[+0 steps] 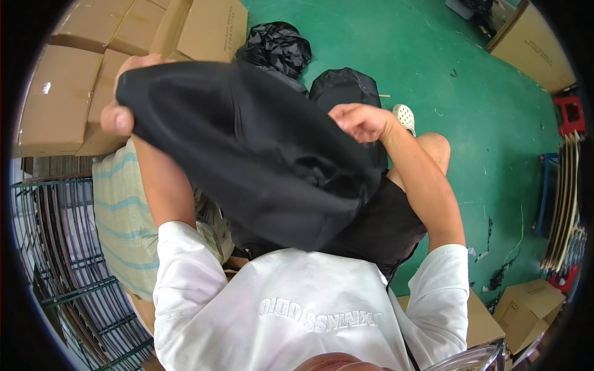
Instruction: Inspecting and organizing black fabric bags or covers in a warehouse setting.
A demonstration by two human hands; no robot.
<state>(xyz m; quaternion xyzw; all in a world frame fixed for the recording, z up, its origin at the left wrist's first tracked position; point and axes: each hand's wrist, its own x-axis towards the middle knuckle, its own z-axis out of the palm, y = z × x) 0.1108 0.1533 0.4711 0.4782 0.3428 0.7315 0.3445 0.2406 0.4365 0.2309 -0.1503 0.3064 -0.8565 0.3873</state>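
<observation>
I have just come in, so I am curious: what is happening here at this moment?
A person in a white shirt is handling a large black fabric piece above their lap. The left hand grips one end, while the right hand is curled at the upper edge; whether it pinches the fabric is hard to tell. Beyond, a crumpled black plastic bag is on the green floor, and cardboard boxes are stacked at the left.

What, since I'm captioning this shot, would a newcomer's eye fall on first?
Likely the large black fabric piece across the centre, its upper-left end in the left grip and the right grip at its upper-right edge. Next might come the bright green floor at upper right, then the stacked brown cartons at upper left.
</observation>
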